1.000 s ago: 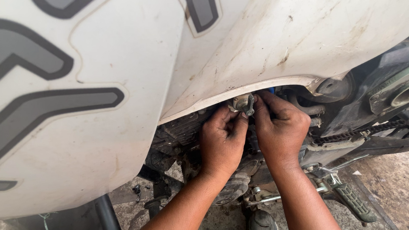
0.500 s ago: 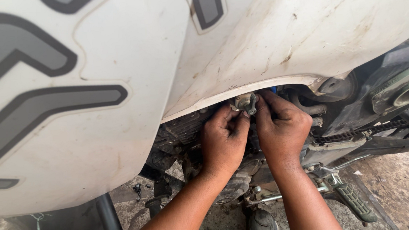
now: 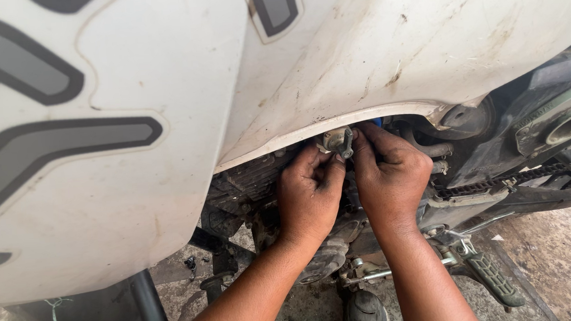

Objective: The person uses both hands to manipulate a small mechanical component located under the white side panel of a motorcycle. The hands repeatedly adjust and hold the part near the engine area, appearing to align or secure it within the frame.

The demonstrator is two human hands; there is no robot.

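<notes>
Both my hands reach up under the white side panel [image 3: 371, 47] of a motorcycle. My left hand [image 3: 309, 196] and my right hand [image 3: 388, 173] sit side by side, fingertips pinched on a small metal engine part [image 3: 338, 140] just below the panel's lower edge. The fingers cover most of that part, so its shape is unclear. Dark engine casing [image 3: 243, 183] lies left of my left hand.
A drive chain [image 3: 501, 180] runs to the right past a grey cover [image 3: 557, 121]. A footpeg [image 3: 491, 277] and a metal rod [image 3: 387, 273] stick out below my wrists. A black stand tube [image 3: 147, 307] stands at lower left over dirty concrete floor [image 3: 560, 262].
My hands have stayed on the same part; the view has shifted very slightly. Fingers show only small adjustments.
</notes>
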